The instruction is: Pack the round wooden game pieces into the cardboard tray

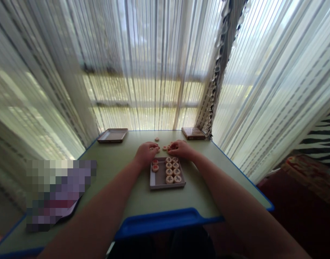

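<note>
A shallow open box (160,182) lies on the table in front of me. Two columns of round xiangqi pieces with black characters (169,172) fill its right side, and two pieces with red characters (155,168) sit at its upper left. Just beyond the box's far left corner, my left hand (147,153) is pinched on a xiangqi piece, partly hidden by the fingers. My right hand (180,149), past the far right corner, has its fingers closed on a piece beside other loose ones. Between the hands lies a loose piece (165,148), and another piece (156,139) is farther back.
The pale green table (200,196) has a blue edge with a molded tray (159,221) nearest me. An empty shallow lid (113,135) stands back left, a brown flat box (193,132) back right. A pixelated purple object (65,196) lies left. Sheer curtains (154,90) hang behind.
</note>
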The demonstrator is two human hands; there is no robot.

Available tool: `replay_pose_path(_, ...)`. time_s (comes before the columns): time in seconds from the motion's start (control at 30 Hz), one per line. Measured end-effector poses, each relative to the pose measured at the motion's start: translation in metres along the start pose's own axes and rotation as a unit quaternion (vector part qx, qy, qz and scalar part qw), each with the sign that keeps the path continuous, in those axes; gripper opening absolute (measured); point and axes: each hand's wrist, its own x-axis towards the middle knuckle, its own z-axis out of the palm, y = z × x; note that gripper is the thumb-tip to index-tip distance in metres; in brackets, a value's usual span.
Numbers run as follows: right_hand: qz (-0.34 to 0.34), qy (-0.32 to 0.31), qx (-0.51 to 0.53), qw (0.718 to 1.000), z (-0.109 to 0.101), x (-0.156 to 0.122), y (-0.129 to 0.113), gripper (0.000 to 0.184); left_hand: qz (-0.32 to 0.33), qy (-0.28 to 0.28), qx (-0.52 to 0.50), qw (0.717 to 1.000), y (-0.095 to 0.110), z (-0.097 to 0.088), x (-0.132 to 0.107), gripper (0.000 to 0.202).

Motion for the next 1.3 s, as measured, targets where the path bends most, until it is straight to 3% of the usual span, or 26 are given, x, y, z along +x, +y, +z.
replay_pose_path(0.27,0.084,0.025,0.102,0.991,-0.005,0.0,-0.001,0.031,-0.007,0.015,0.051,0.999,-0.007,-0.001,0.001,0.025)
replay_pose_path(0.47,0.011,0.073,0.234,0.969,-0.009,-0.006,-0.023,0.035,0.057,0.017,0.053,0.997,0.009,-0.009,-0.006,0.029)
replay_pose_path(0.57,-0.045,0.057,0.304,0.95,-0.003,-0.014,-0.037,0.039,0.053,-0.012,0.009,0.998,0.02,-0.014,-0.011,0.036)
replay_pose_path(0.67,-0.077,0.093,0.287,0.95,0.004,-0.02,-0.044,0.034,0.069,-0.04,-0.079,0.994,0.025,-0.017,-0.014,0.036)
replay_pose_path(0.8,-0.083,0.103,0.293,0.947,0.01,-0.021,-0.041,0.037,0.041,-0.049,-0.204,0.977,0.026,-0.017,-0.014,0.037)
replay_pose_path(0.93,-0.082,0.078,0.307,0.945,0.011,-0.021,-0.038,0.036,0.011,-0.03,-0.254,0.967,0.025,-0.018,-0.012,0.036)
replay_pose_path(1.03,-0.093,0.081,0.273,0.954,0.011,-0.021,-0.038,0.034,0.01,-0.031,-0.246,0.969,0.024,-0.018,-0.012,0.034)
replay_pose_path(1.17,-0.145,0.116,0.095,0.978,0.009,-0.024,-0.041,0.026,-0.008,-0.013,-0.212,0.977,0.022,-0.018,-0.011,0.026)
replay_pose_path(1.3,-0.178,0.139,-0.041,0.973,0.007,-0.028,-0.05,0.028,-0.033,-0.018,-0.192,0.981,0.023,-0.017,-0.01,0.021)
